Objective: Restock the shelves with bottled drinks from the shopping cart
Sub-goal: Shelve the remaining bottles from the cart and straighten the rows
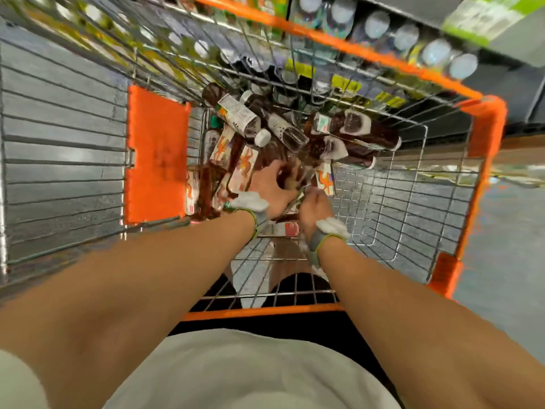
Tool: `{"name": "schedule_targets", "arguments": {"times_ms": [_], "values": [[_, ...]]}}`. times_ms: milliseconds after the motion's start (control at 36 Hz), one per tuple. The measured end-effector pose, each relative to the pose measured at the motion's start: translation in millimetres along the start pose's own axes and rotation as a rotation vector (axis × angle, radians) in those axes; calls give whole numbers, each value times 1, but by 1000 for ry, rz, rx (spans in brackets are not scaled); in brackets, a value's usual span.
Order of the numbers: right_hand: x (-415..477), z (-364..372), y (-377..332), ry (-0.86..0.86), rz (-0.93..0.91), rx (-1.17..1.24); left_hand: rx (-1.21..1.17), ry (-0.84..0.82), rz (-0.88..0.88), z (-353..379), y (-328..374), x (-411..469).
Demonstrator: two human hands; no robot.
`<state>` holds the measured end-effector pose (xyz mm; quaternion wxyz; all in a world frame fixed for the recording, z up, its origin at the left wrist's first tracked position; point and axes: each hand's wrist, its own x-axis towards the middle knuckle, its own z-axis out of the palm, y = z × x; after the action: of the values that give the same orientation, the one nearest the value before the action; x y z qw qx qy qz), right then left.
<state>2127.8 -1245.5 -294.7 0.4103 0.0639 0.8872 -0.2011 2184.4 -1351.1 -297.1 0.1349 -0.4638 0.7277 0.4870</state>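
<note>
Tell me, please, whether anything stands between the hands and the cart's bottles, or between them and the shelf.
Nothing visible separates the left hand and right hand from the bottles; both are down among them. Towards the shelf, the cart's wire wall and orange rim lie between, so bottles must be lifted over.

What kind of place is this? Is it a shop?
Most likely a supermarket aisle. There is a wire shopping cart with an orange rim, a pile of bottled drinks lying in it, and shelves beyond it lined with rows of capped bottles.
</note>
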Motion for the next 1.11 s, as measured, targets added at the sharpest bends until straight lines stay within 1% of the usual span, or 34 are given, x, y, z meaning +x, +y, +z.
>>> {"name": "schedule_targets", "arguments": {"times_ms": [28,83,167,222,278,333,417,444,500,556,639,722,806,889,944,1000,1111], "values": [[4,-7,1,16,4,0,1,-5,-7,5,3,-1],[15,-18,4,39,28,5,-40,-7,-85,17,8,1],[31,-29,1,58,73,83,-138,38,-253,24,11,4],[43,-36,0,56,138,152,-191,73,-365,29,15,8],[55,-39,-1,6,205,262,-271,90,-431,33,18,10],[72,-38,-3,-96,304,450,-333,103,-462,38,13,16],[93,-36,-16,-197,405,643,-393,130,-464,46,-5,31],[98,-34,-22,-211,414,693,-425,138,-458,54,-20,41],[103,-30,-33,-229,412,811,-477,134,-481,59,-28,47],[115,-22,-35,-224,433,880,-494,173,-502,58,-25,50],[124,-16,-37,-219,455,986,-530,187,-490,41,8,35],[133,-11,-41,-213,485,1087,-542,166,-479,43,8,37],[135,-8,-45,-221,491,1209,-496,166,-470,47,1,40],[125,-13,-40,-185,506,1205,-424,144,-412,41,7,28],[119,-12,-31,-225,535,1134,-379,133,-384,37,9,23],[109,-16,-24,-297,501,1085,-328,143,-354,33,12,18],[76,-28,-20,-379,483,1114,-319,158,-315,6,35,2]]}}
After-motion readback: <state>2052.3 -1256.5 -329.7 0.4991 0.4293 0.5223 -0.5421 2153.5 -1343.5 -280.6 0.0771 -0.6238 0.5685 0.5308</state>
